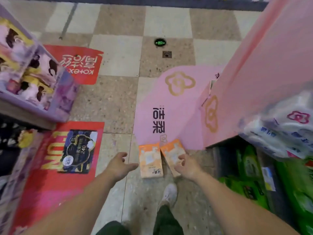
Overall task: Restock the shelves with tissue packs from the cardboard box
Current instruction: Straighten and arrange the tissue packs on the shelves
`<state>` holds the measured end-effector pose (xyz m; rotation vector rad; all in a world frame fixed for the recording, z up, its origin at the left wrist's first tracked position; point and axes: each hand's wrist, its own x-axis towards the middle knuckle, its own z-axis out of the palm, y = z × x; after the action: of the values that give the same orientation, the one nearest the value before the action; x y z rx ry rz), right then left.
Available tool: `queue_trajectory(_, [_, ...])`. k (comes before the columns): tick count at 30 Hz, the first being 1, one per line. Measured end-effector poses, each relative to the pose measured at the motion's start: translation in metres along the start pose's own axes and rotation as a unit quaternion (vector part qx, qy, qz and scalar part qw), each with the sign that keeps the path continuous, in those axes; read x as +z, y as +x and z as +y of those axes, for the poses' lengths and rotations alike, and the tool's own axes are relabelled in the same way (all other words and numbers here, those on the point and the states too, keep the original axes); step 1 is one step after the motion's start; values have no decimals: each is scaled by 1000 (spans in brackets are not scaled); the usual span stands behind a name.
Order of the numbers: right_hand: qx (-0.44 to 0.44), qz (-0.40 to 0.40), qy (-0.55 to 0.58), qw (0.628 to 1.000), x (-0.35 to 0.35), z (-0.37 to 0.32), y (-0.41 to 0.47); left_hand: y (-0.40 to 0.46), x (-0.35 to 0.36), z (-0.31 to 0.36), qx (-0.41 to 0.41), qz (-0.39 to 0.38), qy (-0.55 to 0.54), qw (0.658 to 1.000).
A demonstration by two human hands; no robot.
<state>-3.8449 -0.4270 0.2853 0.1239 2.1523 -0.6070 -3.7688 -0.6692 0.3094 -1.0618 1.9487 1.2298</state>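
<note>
Two orange packs lay side by side on the floor just ahead of my shoe (pixel 169 192), their top ends touching the pink floor sticker (pixel 169 102): the left pack (pixel 149 160) lay nearly straight, the right pack (pixel 172 155) angled away from it. I judged them light and soft, film-wrapped tissue that would give under a squeeze and might slide in the fingers, so the long edges looked the best place to take hold, thumb on one side and fingers on the other. My left hand (pixel 118 165) reached forward, spread wide with the thumb up and the fingers pointing at the left pack, just short of it and holding nothing. My right hand (pixel 186 165) was over the right pack's near end with the fingers curled down; whether they had closed on it I could not tell. Both arms stretched down and forward. The shelf (pixel 254 167) with green packs (pixel 247 165) was close on my right. No cardboard box was in view.
</note>
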Motion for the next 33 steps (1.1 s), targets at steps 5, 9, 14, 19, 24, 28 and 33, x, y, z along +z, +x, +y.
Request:
queue_trajectory(5, [40,-55,29,997,35,15,96,89,44,-20,-84,-2,-51,995])
queue_trajectory(9, [82,-86,97,988,86,32,184,185,84,-51,-127,-14,-75,989])
queue_trajectory(14, [117,-102,136,979,177,75,305,320,138,-112,-165,-43,-78,982])
queue_trajectory(19, [138,-128,161,969,240,117,391,410,186,-165,-200,-84,-109,970])
queue_trajectory(24, [135,-136,274,942,260,118,387,407,185,-171,-217,-118,-158,956])
queue_trajectory(28, [122,-127,334,926,231,84,328,353,141,-127,-179,-122,-129,968])
queue_trajectory(33, [99,-107,387,910,156,16,239,264,67,-49,-116,-120,-87,982])
